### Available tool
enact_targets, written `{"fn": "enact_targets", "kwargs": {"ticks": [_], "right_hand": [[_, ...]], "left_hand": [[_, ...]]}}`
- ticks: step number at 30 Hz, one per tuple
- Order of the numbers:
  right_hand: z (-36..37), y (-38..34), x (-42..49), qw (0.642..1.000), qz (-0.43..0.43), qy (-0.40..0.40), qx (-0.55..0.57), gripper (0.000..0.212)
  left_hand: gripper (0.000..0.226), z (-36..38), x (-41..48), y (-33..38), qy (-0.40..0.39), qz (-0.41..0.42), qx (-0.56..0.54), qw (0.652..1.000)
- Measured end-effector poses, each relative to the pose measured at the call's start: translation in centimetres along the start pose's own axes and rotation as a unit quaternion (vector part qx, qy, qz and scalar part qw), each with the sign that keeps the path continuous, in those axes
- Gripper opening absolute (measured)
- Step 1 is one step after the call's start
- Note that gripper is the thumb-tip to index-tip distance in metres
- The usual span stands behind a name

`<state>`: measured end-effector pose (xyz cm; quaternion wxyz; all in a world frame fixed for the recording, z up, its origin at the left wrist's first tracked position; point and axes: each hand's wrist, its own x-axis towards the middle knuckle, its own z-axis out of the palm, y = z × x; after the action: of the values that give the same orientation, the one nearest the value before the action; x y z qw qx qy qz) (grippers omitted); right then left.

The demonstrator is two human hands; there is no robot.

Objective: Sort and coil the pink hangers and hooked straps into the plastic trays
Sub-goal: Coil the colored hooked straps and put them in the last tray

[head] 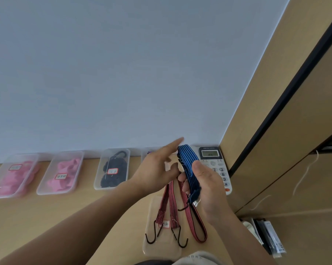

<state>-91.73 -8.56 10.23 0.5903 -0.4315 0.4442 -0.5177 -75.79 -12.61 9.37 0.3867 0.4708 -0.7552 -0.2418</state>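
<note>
My right hand (209, 186) grips a folded blue striped hooked strap (189, 165), held upright above the desk, a dark hook dangling at its lower end. My left hand (157, 169) is beside it on the left, fingers extended, index pointing up past the strap's top, holding nothing. Red striped straps (169, 205) with dark hooks hang down below my hands over a clear plastic tray (161, 249) near the front edge. Along the wall stand two trays of pink hangers (14, 175) (63, 175) and a tray of black straps (113, 169).
A white desk telephone (216, 165) sits against the wall right of my hands. Another clear tray (148, 155) is partly hidden behind my left hand. Tan cabinet panels rise on the right, with boxes (266, 236) at their foot.
</note>
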Motion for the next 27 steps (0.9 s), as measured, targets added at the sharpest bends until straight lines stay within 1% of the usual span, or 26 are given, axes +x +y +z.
{"fn": "enact_targets", "kwargs": {"ticks": [1, 2, 3, 4, 5, 6, 7, 10, 13, 15, 16, 18, 21, 25, 27], "right_hand": [[0.0, -0.1, 0.0, 1.000, -0.005, 0.001, 0.000, 0.056], [0.0, -0.1, 0.1, 1.000, -0.007, 0.003, -0.001, 0.054], [0.1, 0.0, 0.1, 1.000, -0.008, 0.002, -0.003, 0.052], [0.1, 0.1, 0.1, 1.000, -0.009, -0.001, -0.008, 0.052], [0.1, 0.2, 0.1, 1.000, -0.008, -0.005, -0.014, 0.054], [0.2, 0.3, 0.1, 1.000, -0.007, -0.008, -0.019, 0.056], [0.2, 0.4, 0.2, 1.000, -0.004, -0.009, -0.023, 0.057], [0.0, 0.5, 0.4, 0.999, 0.011, -0.019, -0.034, 0.051], [-0.3, 0.5, 0.5, 0.997, 0.012, -0.041, -0.061, 0.040], [-0.5, 0.6, 0.5, 0.995, 0.007, -0.051, -0.084, 0.028], [-0.5, 0.6, 0.5, 0.995, 0.012, -0.049, -0.081, 0.022], [-0.6, 0.7, 0.6, 0.996, 0.025, -0.039, -0.074, 0.017], [-0.2, 0.5, 0.5, 0.996, 0.043, -0.020, -0.074, 0.017], [0.0, 0.5, 0.5, 0.993, 0.080, 0.015, -0.086, 0.034], [0.1, 0.4, 0.4, 0.993, 0.080, 0.016, -0.084, 0.035]], "left_hand": [[0.066, -0.1, 0.1, 0.3, -0.035, -0.106, -0.088, 0.990], [0.061, -0.4, 0.3, 0.5, -0.072, -0.193, -0.174, 0.963], [0.052, -0.6, 0.4, 0.7, -0.113, -0.244, -0.239, 0.933], [0.043, -0.8, 0.4, 1.1, -0.152, -0.262, -0.282, 0.910], [0.042, -0.9, 0.3, 1.5, -0.178, -0.263, -0.313, 0.895], [0.042, -0.9, 0.3, 1.8, -0.183, -0.262, -0.337, 0.886], [0.040, -0.9, 0.4, 2.1, -0.171, -0.262, -0.355, 0.881], [0.037, -0.9, 0.8, 2.6, -0.103, -0.254, -0.411, 0.870], [0.039, -1.0, 1.3, 2.4, -0.059, -0.257, -0.409, 0.874], [0.039, -1.2, 1.5, 2.1, -0.045, -0.263, -0.409, 0.873], [0.039, -1.4, 1.6, 2.0, -0.041, -0.266, -0.411, 0.871], [0.039, -1.5, 1.7, 1.9, -0.038, -0.265, -0.408, 0.873], [0.042, -1.4, 1.7, 1.7, -0.026, -0.250, -0.389, 0.886], [0.045, -1.3, 1.6, 1.8, -0.008, -0.194, -0.351, 0.916], [0.047, -1.2, 1.5, 1.9, -0.008, -0.165, -0.338, 0.927]]}}
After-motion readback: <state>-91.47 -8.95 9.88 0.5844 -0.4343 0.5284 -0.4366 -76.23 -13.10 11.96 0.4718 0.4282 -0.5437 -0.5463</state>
